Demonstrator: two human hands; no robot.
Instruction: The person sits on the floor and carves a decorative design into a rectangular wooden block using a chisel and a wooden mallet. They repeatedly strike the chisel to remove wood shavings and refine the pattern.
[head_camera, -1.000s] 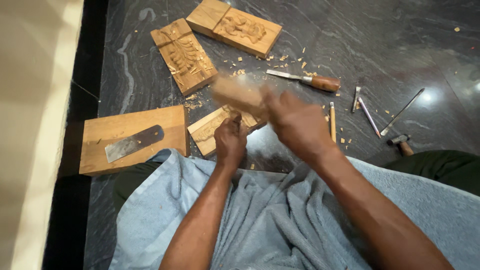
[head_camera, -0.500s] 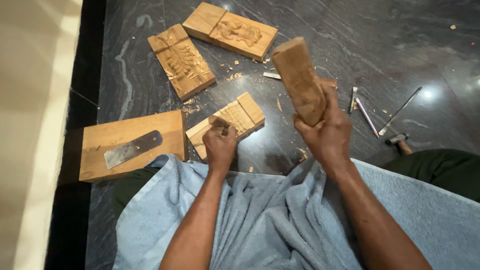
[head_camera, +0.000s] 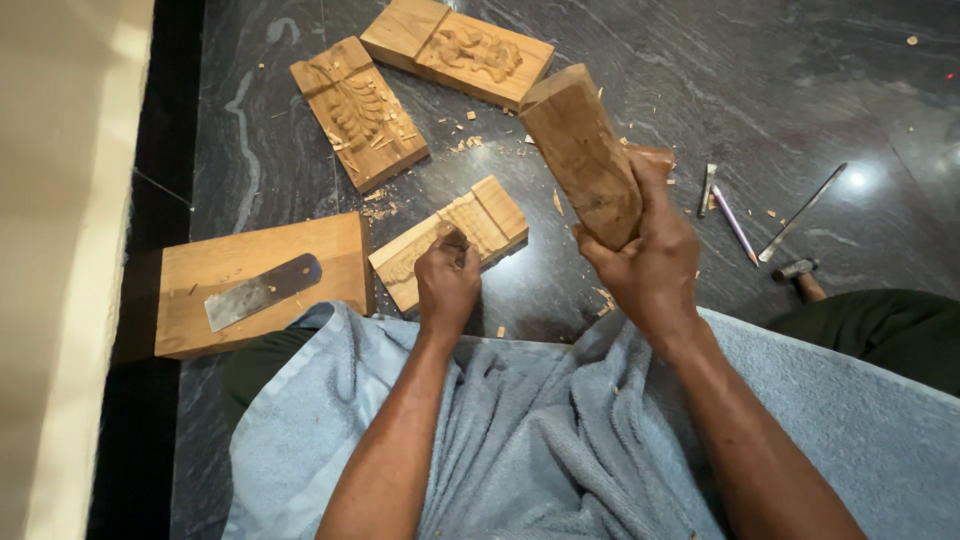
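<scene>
Wooden mallet block (head_camera: 583, 150), a thick tapered piece, is standing raised in the right hand (head_camera: 650, 265), whose fingers are wrapping tight around its lower end, well above the small carved panel (head_camera: 450, 240). That panel is lying on the dark stone floor (head_camera: 700, 60) under the left hand (head_camera: 447, 285), whose fingers are curling closed over something at the panel's middle; it looks like a chisel, but I cannot tell, since the hand is hiding it. Judging by the lifted block, the striking step of carving is in hand, and the next blow is calling for a straight drop onto whatever the left fingers are steadying, without shifting the panel. Beyond the left fingers two larger carved panels (head_camera: 358, 112) are lying side by side, making three carved pieces in all. Left of them a plain board (head_camera: 255, 255) is carrying one flat metal blade (head_camera: 262, 291). Right of the right fingers about four slim tools (head_camera: 735, 225) and one small hammer (head_camera: 797, 272) are resting on the floor. One pale blue towel (head_camera: 560, 430) is covering the lap.
</scene>
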